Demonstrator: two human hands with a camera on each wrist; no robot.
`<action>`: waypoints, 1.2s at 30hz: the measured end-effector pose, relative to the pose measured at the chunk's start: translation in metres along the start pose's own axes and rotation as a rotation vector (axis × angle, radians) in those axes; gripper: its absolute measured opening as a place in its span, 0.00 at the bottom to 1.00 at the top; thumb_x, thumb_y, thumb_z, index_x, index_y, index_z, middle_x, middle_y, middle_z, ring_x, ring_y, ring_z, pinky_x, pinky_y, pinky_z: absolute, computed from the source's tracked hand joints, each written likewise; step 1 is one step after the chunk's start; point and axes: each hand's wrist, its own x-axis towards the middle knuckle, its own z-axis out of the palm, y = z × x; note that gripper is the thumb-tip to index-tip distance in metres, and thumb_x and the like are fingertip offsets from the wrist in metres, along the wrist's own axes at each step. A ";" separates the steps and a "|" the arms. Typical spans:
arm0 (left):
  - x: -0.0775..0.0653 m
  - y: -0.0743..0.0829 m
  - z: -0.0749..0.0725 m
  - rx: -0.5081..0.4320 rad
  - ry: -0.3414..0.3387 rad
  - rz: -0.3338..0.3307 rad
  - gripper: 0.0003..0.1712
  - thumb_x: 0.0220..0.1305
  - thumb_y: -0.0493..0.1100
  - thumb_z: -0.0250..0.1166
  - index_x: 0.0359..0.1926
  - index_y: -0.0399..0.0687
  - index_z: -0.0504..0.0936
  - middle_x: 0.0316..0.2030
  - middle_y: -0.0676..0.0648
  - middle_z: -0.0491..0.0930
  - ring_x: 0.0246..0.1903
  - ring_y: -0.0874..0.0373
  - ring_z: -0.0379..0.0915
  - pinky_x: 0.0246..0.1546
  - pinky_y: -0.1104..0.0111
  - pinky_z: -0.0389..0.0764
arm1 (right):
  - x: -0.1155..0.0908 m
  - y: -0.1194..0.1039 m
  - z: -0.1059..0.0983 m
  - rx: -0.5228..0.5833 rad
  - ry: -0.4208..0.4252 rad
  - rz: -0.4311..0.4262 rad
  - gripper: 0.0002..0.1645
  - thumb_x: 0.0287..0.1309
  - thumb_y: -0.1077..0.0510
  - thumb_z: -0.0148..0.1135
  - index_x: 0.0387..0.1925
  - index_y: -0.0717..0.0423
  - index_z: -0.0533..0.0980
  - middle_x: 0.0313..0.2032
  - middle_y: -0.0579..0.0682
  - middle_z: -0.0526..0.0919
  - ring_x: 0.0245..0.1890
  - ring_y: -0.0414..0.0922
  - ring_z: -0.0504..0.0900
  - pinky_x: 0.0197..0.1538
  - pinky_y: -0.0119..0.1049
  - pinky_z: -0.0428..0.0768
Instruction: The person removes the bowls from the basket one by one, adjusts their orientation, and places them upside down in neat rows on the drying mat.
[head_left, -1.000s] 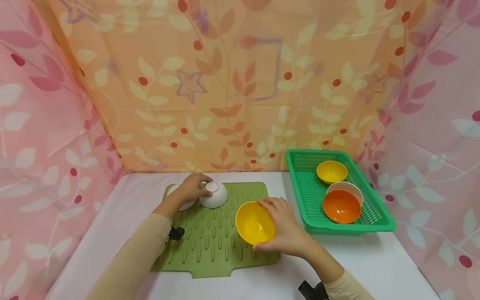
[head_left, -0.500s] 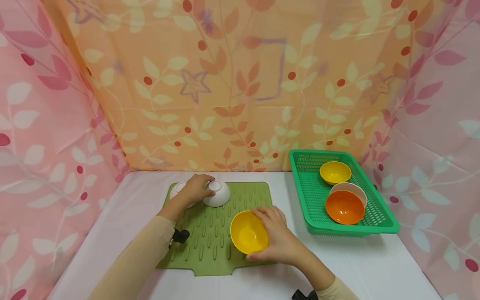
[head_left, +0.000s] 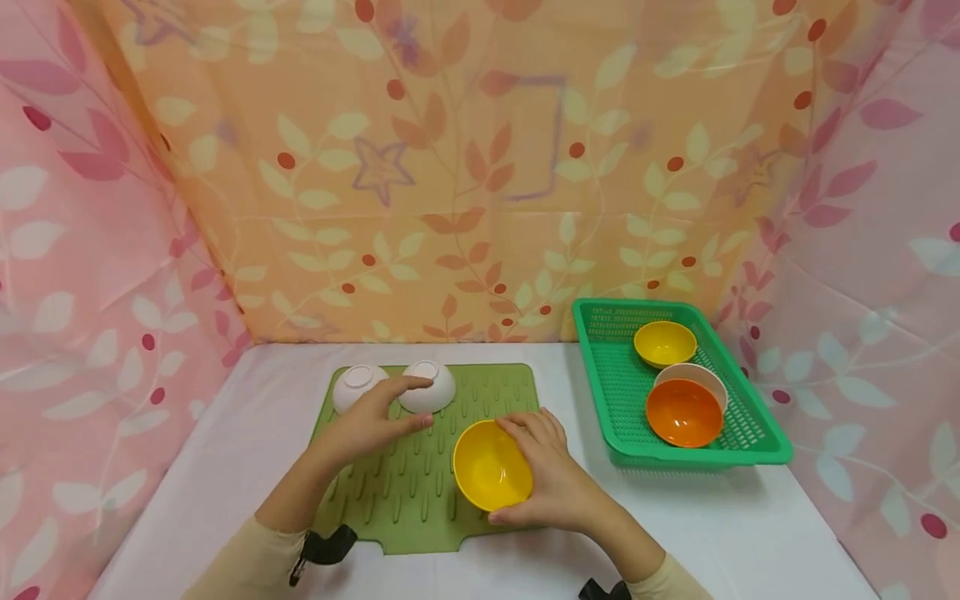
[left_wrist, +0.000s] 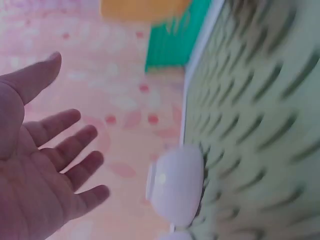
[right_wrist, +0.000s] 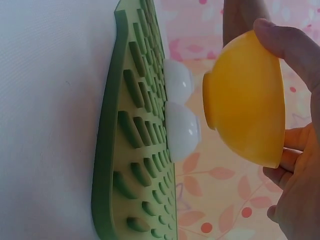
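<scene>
My right hand (head_left: 551, 475) grips a yellow bowl (head_left: 491, 465) by its rim, thumb on the near side and fingers on the far side. The bowl is held above the green drying mat (head_left: 427, 500), its hollow facing up; the right wrist view shows its base (right_wrist: 209, 100) apart from the mat. Over the mat's left part, my left hand (head_left: 367, 425) holds nothing, its fingers spread. Two white bowls stand upside down at the mat's back left: the left bowl (head_left: 354, 385), partly behind my left hand, and the right bowl (head_left: 431, 392) just beyond the fingertips.
A green basket (head_left: 615, 450) stands right of the mat. Inside it lie a yellow bowl (head_left: 664, 343), an orange bowl (head_left: 684, 412) and a whitish bowl (head_left: 712, 379) partly behind the orange one. Patterned cloth (head_left: 465, 275) encloses the back and sides of the white table (head_left: 757, 533).
My left hand has come off the white bowls, back toward me, with its fingers opened out. My right hand has carried the yellow bowl a little left and nearer to me.
</scene>
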 end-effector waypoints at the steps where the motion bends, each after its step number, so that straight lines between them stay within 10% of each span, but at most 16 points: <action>1: -0.009 0.004 0.003 -0.021 -0.012 -0.009 0.38 0.64 0.62 0.70 0.70 0.55 0.74 0.70 0.48 0.72 0.72 0.42 0.62 0.68 0.38 0.64 | 0.000 -0.001 0.000 -0.003 0.004 -0.009 0.72 0.27 0.35 0.88 0.75 0.52 0.64 0.70 0.46 0.64 0.75 0.53 0.56 0.77 0.60 0.38; 8: -0.042 0.019 0.030 -0.070 -0.074 -0.042 0.37 0.63 0.62 0.71 0.70 0.58 0.73 0.68 0.52 0.74 0.71 0.44 0.65 0.67 0.38 0.66 | 0.000 -0.001 -0.003 -0.040 0.046 -0.063 0.73 0.25 0.34 0.88 0.74 0.52 0.65 0.69 0.45 0.64 0.74 0.49 0.56 0.77 0.59 0.39; 25: -0.043 0.026 0.056 -0.283 -0.222 -0.097 0.33 0.66 0.58 0.70 0.66 0.48 0.77 0.62 0.49 0.80 0.65 0.40 0.70 0.64 0.35 0.67 | 0.001 -0.006 -0.005 -0.088 0.146 -0.235 0.74 0.26 0.33 0.88 0.75 0.53 0.62 0.69 0.48 0.65 0.72 0.49 0.59 0.78 0.56 0.38; 36: -0.041 0.031 0.061 -0.608 -0.203 -0.215 0.36 0.65 0.51 0.73 0.67 0.38 0.74 0.58 0.43 0.80 0.57 0.48 0.76 0.56 0.59 0.81 | 0.002 -0.007 0.001 -0.171 0.246 -0.321 0.77 0.27 0.32 0.87 0.77 0.57 0.59 0.71 0.53 0.63 0.72 0.51 0.60 0.76 0.63 0.41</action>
